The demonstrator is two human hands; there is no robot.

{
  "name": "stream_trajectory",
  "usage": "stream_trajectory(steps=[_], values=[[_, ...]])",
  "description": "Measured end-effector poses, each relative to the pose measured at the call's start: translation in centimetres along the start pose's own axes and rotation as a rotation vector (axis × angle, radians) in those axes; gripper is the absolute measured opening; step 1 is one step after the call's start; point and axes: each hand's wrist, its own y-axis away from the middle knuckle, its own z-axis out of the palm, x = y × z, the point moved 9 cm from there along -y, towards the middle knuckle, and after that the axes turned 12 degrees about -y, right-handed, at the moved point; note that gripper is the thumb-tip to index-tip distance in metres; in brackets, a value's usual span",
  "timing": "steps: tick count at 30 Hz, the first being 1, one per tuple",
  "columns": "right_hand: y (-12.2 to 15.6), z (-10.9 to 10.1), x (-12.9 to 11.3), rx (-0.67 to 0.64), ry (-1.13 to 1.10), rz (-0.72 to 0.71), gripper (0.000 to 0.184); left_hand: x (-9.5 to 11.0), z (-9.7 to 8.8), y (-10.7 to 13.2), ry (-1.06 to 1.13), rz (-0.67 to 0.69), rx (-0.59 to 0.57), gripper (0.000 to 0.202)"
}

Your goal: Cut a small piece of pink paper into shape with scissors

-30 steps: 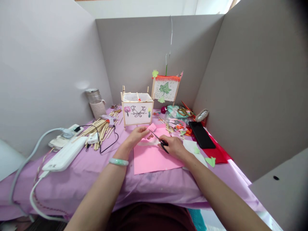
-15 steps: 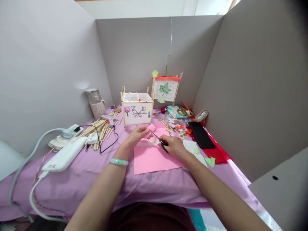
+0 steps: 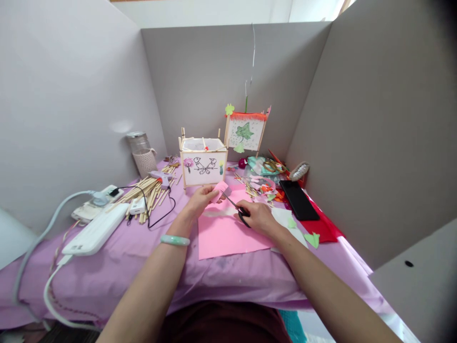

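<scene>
two hands meet over the pink paper sheet [image 3: 228, 233]. your left hand [image 3: 202, 200] pinches a small pink paper piece [image 3: 218, 189], lifted just above the sheet. your right hand [image 3: 259, 218] grips the scissors [image 3: 235, 207], blades pointing far and left, tips right at the piece.

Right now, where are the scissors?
In the head view the scissors are in the right hand, just right of centre above the pink paper sheet, their blades pointing at the small pink piece held by the left hand.
</scene>
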Motion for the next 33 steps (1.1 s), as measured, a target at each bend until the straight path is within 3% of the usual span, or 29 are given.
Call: stream_trajectory(steps=[24, 33], values=[[0.1, -0.1, -0.1, 0.005, 0.001, 0.004, 0.018, 0.2, 0.7, 0.0, -0.067, 0.02, -0.059, 0.027], [0.1, 0.1, -0.3, -0.012, 0.022, 0.004, 0.019, 0.5, 1.5, 0.1, -0.077, 0.08, -0.148, 0.028]])
